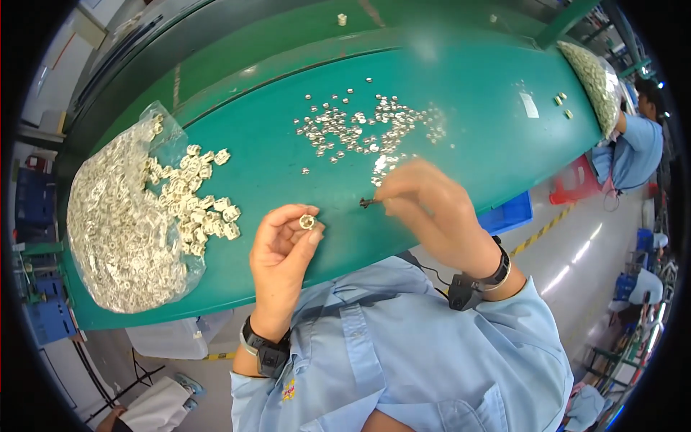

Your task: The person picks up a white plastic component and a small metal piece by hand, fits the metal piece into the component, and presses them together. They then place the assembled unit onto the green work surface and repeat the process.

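My left hand (282, 248) pinches a small cream-coloured plastic ring-shaped part (308, 222) between thumb and fingertips, its round opening turned up. To its right, my right hand (425, 198) is somewhat smeared by motion. Its closed fingers grip a small dark piece (368, 203) whose tip points at the left hand; its exact kind cannot be made out. The two hands are apart, above the near part of the green table (245, 122). Beyond them lie many small shiny metal pieces (360, 129), scattered loosely.
At the left, a clear plastic bag (122, 223) spills cream plastic parts (191, 191) onto the table. Another full bag (592, 83) stands at the far right, near a co-worker in a blue shirt (633, 151). A blue bin (509, 214) and a red stool (576, 180) stand beyond the table's edge.
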Action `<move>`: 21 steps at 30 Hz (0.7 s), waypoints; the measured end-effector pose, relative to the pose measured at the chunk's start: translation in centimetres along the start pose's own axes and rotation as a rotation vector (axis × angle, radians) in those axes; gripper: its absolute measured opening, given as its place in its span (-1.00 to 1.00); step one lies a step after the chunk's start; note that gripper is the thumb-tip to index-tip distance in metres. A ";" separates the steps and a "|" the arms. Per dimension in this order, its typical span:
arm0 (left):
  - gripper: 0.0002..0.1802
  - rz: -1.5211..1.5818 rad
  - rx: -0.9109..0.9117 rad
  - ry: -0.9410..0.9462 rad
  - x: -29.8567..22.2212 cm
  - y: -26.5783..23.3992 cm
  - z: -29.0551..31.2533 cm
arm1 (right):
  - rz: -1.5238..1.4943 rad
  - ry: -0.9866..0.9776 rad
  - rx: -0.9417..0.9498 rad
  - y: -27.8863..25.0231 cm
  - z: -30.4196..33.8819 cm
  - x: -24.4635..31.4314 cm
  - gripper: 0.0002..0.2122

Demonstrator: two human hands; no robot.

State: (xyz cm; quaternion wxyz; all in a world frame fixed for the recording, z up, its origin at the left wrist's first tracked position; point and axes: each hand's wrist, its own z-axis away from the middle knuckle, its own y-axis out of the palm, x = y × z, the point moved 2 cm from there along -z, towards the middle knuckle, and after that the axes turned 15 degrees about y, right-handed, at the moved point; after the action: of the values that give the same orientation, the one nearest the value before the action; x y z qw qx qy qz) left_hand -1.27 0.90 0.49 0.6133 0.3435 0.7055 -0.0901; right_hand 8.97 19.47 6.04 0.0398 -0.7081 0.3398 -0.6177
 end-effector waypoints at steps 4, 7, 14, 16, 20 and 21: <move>-0.69 -0.006 -0.007 0.025 0.5 -0.2 0.2 | -0.037 -0.044 0.065 1.5 -0.5 1.1 -0.87; -0.69 -0.034 0.031 0.081 0.8 -0.3 0.2 | -0.048 -0.029 0.105 2.4 -0.7 1.5 -0.85; -0.68 -0.064 0.058 0.126 1.0 -0.4 0.2 | -0.032 0.018 0.149 3.8 -1.2 1.4 -0.85; -0.69 -0.065 0.058 0.127 1.1 -0.4 0.2 | -0.022 0.014 0.144 4.1 -1.2 1.2 -0.86; -0.69 -0.071 0.061 0.128 1.0 -0.3 0.2 | -0.011 0.025 0.148 4.3 -1.4 1.3 -0.88; -0.69 -0.075 0.062 0.131 0.9 -0.3 0.1 | -0.008 0.033 0.149 4.3 -1.4 1.3 -0.88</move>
State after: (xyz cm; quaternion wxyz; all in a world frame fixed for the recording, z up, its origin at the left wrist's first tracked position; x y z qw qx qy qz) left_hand -1.34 0.97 -0.50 0.5513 0.3407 0.7533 -0.1121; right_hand 5.87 16.02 5.41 0.0843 -0.6941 0.2905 -0.6533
